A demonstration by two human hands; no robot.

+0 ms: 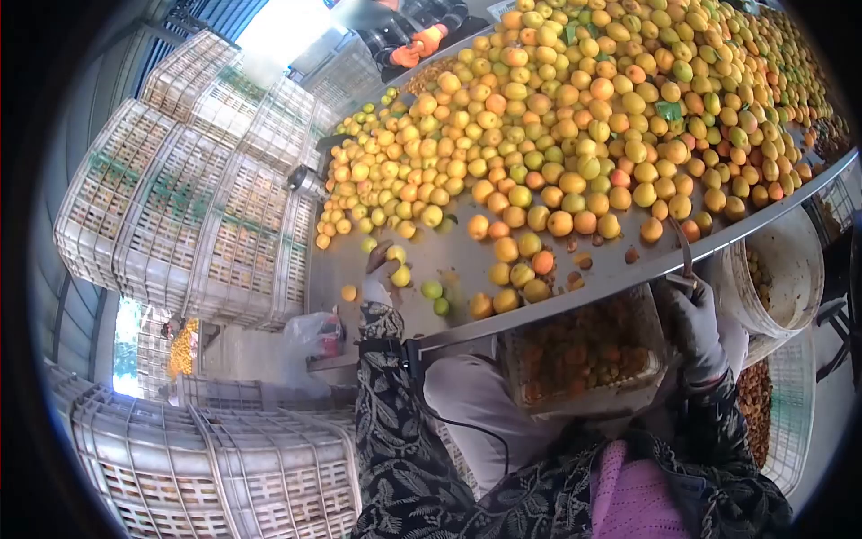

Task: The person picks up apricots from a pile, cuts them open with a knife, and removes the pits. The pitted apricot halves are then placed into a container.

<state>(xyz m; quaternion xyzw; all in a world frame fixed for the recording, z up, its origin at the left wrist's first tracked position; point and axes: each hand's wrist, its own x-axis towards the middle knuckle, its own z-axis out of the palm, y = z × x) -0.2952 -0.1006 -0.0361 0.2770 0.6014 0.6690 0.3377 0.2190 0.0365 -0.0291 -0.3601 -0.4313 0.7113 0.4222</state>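
Reaches over counter [337, 269] heaped with fruit [584, 117].
Touches yellow pair [400, 276] with left hand [377, 277], cannot tell whether clamped; clamps curved tool [688, 253] in right hand [699, 323].

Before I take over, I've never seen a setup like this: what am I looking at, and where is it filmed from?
There is no machine. This single picture comes from a camera worn on a person's head, looking down at their own gloved hands. The grey metal table carries many small, round, yellow-orange fruits. The left hand is at two round yellow fruits; whether it grips either is unclear. The right hand holds a thin, curved, brownish tool. Below the table's near edge sits a pale plastic crate of fruit. Another person's orange-gloved hands show across the table.
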